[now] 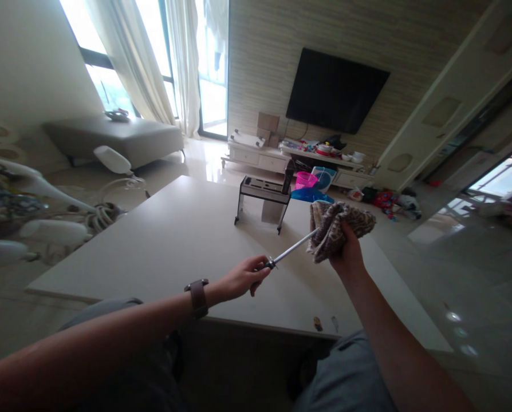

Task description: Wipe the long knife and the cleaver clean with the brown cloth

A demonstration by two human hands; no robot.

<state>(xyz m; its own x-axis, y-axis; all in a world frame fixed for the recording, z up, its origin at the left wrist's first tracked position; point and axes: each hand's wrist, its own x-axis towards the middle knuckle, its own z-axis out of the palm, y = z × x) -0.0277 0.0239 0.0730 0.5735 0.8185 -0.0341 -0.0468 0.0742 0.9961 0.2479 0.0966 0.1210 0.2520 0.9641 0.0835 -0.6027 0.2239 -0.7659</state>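
Worktop (187, 234), pale and broad, seen from above. A slim metal rod (294, 246) is held over it, well in from the near edge, slanting up and to the right. Its dark handle (268, 265) is gripped by the left hand (242, 278), with the fingers closed around it; a watch (198, 298) is worn on that wrist. A patterned brown cloth (337, 229), bunched into thick folds, is clasped by the right hand (349, 250), the thumb laid across it. The far end of the rod is hidden at the cloth's folds (how far it is covered cannot be told).

Beyond the rod, a small rack (262, 186) is stood upright on the worktop, its slotted top turned upward. A dark upright piece (288, 177) is seen at its right end; its kind cannot be made out. Near the front edge, between the forearms, a small sticker-like figure (317, 324) is noted.

Past the worktop, a pink basket (306, 180) is placed just beside some blue items, in front of a low cabinet (273, 163) on which assorted things are heaped. Above, a dark television (335, 90) is mounted on the wall. To the left, a grey bench (122, 137) is set near the curtains (129, 57).
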